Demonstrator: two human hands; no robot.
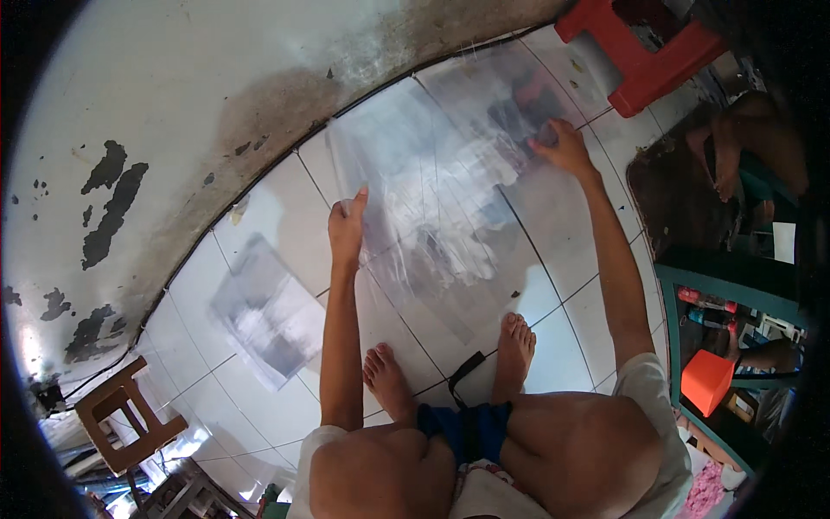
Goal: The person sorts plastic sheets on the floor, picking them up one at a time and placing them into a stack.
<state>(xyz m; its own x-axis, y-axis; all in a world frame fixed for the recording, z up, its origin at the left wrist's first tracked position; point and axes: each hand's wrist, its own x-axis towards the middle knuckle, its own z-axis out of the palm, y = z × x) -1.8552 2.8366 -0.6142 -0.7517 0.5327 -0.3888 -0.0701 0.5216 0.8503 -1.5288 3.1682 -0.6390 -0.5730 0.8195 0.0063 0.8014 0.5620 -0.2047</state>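
Two hands on one large clear plastic sheet (450, 199), spread over the white floor tiles (285, 216) ahead of the person's bare feet, running from centre to far right and ending just short of the stained wall (173, 104).

Left hand (347, 227): at the sheet's left edge, fingers curled closed around the film, thumb up; the edge looks lifted off the tiles there. Right hand (566, 147): at the far right corner region, fingers bent down onto or pinching the film. Whether it grips or only presses, cannot tell; the fingertips are blurred by glare.

Handling judgement: very light, limp, no stiffness of its own. Creases and wrinkles show across the middle, so it folds and drags easily. Glossy surface, likely slippery between dry fingers and inclined to cling to smooth tile. Not breakable, but thin film probably stretches or tears if yanked from a single point.

Hold points: edges and corners, pinched between thumb and fingers, hands well apart as now so the span stays taut. A mid-sheet hold would only bunch it.

Nearby: a second, smaller plastic sheet (264, 316) flat on the tiles to the near left, well apart from both hands. Red plastic stool (644, 52) far right, just beyond the right hand. Wooden stool (125, 415) near left.
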